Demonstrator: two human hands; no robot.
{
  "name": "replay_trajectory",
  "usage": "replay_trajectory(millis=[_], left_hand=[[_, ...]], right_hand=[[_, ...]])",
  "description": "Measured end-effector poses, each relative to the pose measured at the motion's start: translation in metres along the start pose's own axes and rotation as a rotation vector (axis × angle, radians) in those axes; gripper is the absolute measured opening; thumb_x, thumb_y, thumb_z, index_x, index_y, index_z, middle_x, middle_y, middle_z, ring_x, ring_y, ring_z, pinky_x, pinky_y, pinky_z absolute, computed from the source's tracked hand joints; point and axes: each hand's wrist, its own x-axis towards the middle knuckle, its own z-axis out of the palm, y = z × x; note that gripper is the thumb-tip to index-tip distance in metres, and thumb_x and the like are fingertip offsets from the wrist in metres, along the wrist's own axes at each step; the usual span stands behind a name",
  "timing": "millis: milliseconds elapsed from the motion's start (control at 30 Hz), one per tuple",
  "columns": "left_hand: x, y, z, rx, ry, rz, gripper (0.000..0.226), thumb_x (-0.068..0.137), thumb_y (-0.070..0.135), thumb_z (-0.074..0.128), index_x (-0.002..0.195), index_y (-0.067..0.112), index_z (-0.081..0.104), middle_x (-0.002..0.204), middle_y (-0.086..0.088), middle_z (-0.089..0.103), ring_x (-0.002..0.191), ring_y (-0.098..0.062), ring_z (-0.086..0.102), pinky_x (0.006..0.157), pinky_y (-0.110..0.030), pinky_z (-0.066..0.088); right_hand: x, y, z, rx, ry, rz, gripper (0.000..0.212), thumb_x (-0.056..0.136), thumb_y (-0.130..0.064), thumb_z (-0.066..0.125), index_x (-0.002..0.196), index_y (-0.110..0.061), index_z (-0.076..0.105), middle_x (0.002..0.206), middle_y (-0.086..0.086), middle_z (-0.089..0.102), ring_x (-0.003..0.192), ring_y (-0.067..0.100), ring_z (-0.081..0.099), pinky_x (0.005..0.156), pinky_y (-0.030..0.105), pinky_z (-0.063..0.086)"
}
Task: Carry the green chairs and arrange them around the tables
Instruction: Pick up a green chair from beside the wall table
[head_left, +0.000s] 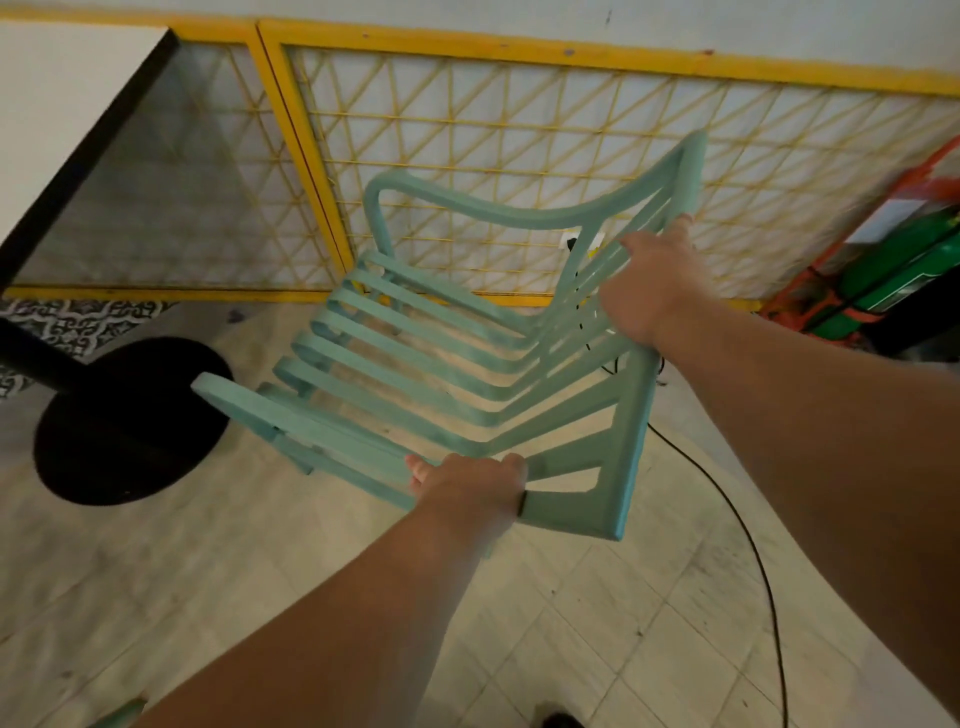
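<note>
We note the green chair (441, 364) tilted at frame centre, seat slats facing us. Left hand (470, 483) clenches its near armrest, lower centre; right hand (652, 288) grasps the backrest slats, centre right. Table (62, 104) upper left, apart from the chair.

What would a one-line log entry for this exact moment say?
step: carry | green chair: tilted, two-handed hold | left hand: grips near armrest | right hand: grips backrest slats | table: ahead-left
</note>
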Motion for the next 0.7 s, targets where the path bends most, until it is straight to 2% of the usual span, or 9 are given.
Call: replay_trajectory(millis=[67,133,200,233,300,400,467,533,700], left_hand=[[0.003,0.006,0.000,-0.091,-0.038,-0.128,0.022,0.100,0.021,0.029,0.115,0.019,0.044,0.113,-0.021,0.059,0.130,-0.056,0.042,0.114,-0.080,0.009],[0.003,0.008,-0.002,-0.136,-0.074,-0.177,0.015,0.101,0.023,0.027,0.107,0.020,0.041,0.117,-0.026,0.055,0.135,-0.064,0.030,0.116,-0.076,0.012],[-0.001,0.004,0.001,-0.006,-0.149,-0.103,0.031,0.103,0.035,0.022,0.112,0.019,0.047,0.136,-0.028,0.048,0.145,-0.063,0.011,0.119,-0.069,0.012],[0.002,0.001,0.002,0.037,-0.158,-0.064,0.045,0.099,0.043,0.018,0.120,0.019,0.051,0.140,-0.027,0.047,0.145,-0.062,0.010,0.119,-0.069,0.012],[0.012,-0.015,0.005,0.172,-0.094,0.078,0.064,0.090,0.056,0.014,0.130,0.024,0.054,0.133,-0.021,0.054,0.139,-0.055,0.031,0.113,-0.069,0.019],[0.032,-0.068,-0.004,0.180,0.080,0.238,0.084,0.082,0.080,0.005,0.100,0.023,0.065,0.107,-0.008,0.066,0.106,-0.029,0.058,0.104,-0.053,0.042],[0.049,-0.104,-0.012,0.277,0.133,0.274,0.093,0.076,0.089,-0.012,0.080,0.027,0.057,0.091,-0.001,0.067,0.093,-0.021,0.058,0.101,-0.046,0.042],[0.062,-0.125,-0.013,0.314,0.149,0.310,0.102,0.060,0.092,-0.029,0.071,0.029,0.051,0.076,0.003,0.062,0.079,-0.020,0.055,0.086,-0.041,0.040],[0.071,-0.128,-0.012,0.411,0.182,0.356,0.104,0.064,0.087,-0.020,0.084,0.030,0.065,0.072,0.006,0.058,0.078,-0.020,0.051,0.082,-0.040,0.032]], right_hand=[[0.006,0.004,-0.001,-0.013,-0.008,-0.006,0.059,0.089,-0.013,0.051,0.147,-0.019,0.048,0.168,0.021,-0.005,0.136,0.042,0.043,0.108,0.047,0.047],[0.008,0.004,0.000,-0.007,-0.019,-0.005,0.059,0.088,-0.014,0.052,0.147,-0.020,0.048,0.168,0.020,-0.005,0.135,0.042,0.044,0.108,0.048,0.047],[0.010,0.004,0.002,-0.001,-0.010,-0.009,0.061,0.087,-0.016,0.053,0.147,-0.020,0.047,0.168,0.018,-0.004,0.136,0.041,0.044,0.108,0.049,0.047],[0.010,0.005,0.003,-0.004,0.000,-0.017,0.062,0.087,-0.018,0.053,0.148,-0.020,0.046,0.168,0.017,-0.004,0.137,0.041,0.043,0.108,0.050,0.047],[0.011,0.006,0.003,-0.008,0.002,-0.015,0.064,0.087,-0.022,0.054,0.150,-0.018,0.045,0.168,0.016,-0.004,0.140,0.041,0.040,0.109,0.050,0.046],[0.008,0.007,0.005,-0.024,-0.006,-0.013,0.064,0.088,-0.026,0.055,0.150,-0.015,0.046,0.168,0.016,0.000,0.140,0.040,0.038,0.110,0.051,0.045],[0.007,0.007,0.004,-0.028,0.000,-0.012,0.060,0.088,-0.027,0.055,0.147,-0.015,0.050,0.167,0.016,0.005,0.140,0.039,0.038,0.109,0.051,0.045],[0.007,0.007,0.005,-0.023,0.024,-0.021,0.053,0.088,-0.028,0.055,0.140,-0.017,0.057,0.163,0.015,0.014,0.140,0.037,0.037,0.109,0.049,0.045],[0.003,0.005,0.005,0.012,0.085,-0.070,0.043,0.087,-0.032,0.054,0.126,-0.020,0.068,0.150,0.012,0.033,0.139,0.032,0.034,0.110,0.039,0.042]])
